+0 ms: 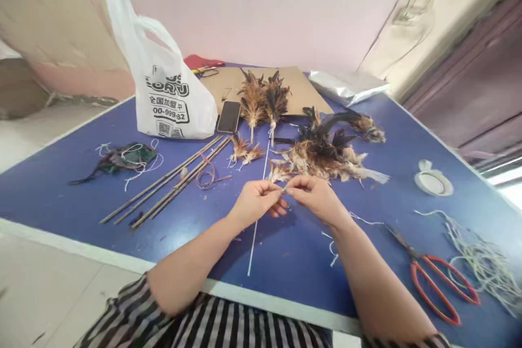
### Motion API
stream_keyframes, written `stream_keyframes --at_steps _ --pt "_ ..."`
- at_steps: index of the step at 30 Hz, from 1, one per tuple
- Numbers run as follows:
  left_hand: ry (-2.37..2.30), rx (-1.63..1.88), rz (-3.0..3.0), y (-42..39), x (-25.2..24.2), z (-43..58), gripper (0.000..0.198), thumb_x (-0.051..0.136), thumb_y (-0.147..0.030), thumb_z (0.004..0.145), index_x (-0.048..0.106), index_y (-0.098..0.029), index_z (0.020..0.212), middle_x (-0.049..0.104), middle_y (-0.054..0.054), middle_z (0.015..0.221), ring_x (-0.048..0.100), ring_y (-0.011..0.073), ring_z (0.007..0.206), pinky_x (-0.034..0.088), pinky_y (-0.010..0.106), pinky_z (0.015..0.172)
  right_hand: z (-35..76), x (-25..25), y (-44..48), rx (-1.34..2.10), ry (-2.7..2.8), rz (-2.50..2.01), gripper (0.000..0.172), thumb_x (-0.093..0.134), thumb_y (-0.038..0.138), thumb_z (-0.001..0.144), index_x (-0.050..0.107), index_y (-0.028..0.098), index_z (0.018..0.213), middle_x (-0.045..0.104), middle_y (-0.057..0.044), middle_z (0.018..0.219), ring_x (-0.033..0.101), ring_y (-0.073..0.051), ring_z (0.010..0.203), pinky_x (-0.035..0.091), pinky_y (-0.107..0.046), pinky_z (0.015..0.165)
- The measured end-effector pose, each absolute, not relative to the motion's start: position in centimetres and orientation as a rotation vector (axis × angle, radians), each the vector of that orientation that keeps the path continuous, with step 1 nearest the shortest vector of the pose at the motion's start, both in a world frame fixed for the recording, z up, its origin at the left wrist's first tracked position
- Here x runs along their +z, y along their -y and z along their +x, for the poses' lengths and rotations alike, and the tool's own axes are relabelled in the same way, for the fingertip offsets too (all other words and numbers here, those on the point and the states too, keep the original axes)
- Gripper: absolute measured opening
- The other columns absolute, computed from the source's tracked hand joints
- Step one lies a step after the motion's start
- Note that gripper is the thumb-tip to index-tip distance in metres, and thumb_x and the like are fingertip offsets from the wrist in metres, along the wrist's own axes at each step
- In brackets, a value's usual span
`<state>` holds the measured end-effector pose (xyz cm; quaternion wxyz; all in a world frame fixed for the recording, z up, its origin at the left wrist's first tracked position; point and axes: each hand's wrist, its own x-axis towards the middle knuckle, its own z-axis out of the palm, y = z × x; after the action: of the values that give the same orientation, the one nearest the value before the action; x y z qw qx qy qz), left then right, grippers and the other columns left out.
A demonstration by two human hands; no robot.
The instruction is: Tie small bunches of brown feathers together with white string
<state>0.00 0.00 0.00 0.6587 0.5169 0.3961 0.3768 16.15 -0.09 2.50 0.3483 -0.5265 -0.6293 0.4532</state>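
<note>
Above the middle of the blue table, my left hand (pixel 258 201) and my right hand (pixel 316 198) meet fingertip to fingertip. Both are closed in a pinch on a tiny pale piece (pixel 284 191), too small to tell its kind. Just beyond my right hand lies a loose pile of brown, black and cream feathers (pixel 326 155). Two tied feather bundles (pixel 253 100) with pale stems lie farther back, their tips on a flat cardboard sheet (pixel 302 84). A smaller tuft of brown feathers (pixel 246 152) is beyond my left hand.
Left of my hands are several thin sticks (pixel 175 187), a dark tangle with white string (pixel 126 159), a white plastic bag (pixel 171 103) and a phone (pixel 229 117). To the right lie red-handled scissors (pixel 422 263), loose string (pixel 481 255) and a small white dish (pixel 433 182).
</note>
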Motion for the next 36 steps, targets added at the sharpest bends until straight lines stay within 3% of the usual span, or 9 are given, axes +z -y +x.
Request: stream_keyframes --at_steps 30,36 --pt "-0.937 0.972 1.220 0.0 -0.4 0.1 0.026 0.054 -0.037 0.073 0.057 -0.012 0.079 0.064 0.005 0.061 0.061 0.0148 0.049 0.047 0.022 0.043 15.8 1.8 -0.1 1.317 1.481 -1.357 0.020 0.060 0.032 0.064 0.060 0.013 0.069 0.048 0.003 0.049 0.036 -0.006 0.044 0.026 -0.020 0.042" --pt "-0.864 0.969 1.125 -0.2 -0.1 0.0 0.027 0.053 -0.038 0.074 0.055 -0.011 0.080 0.066 0.008 0.068 0.062 0.0149 0.054 0.048 0.022 0.046 16.2 1.0 -0.5 1.367 1.434 -1.327 0.020 0.061 0.033 0.064 0.060 0.014 0.071 0.047 0.003 0.048 0.035 -0.005 0.042 0.026 -0.020 0.041"
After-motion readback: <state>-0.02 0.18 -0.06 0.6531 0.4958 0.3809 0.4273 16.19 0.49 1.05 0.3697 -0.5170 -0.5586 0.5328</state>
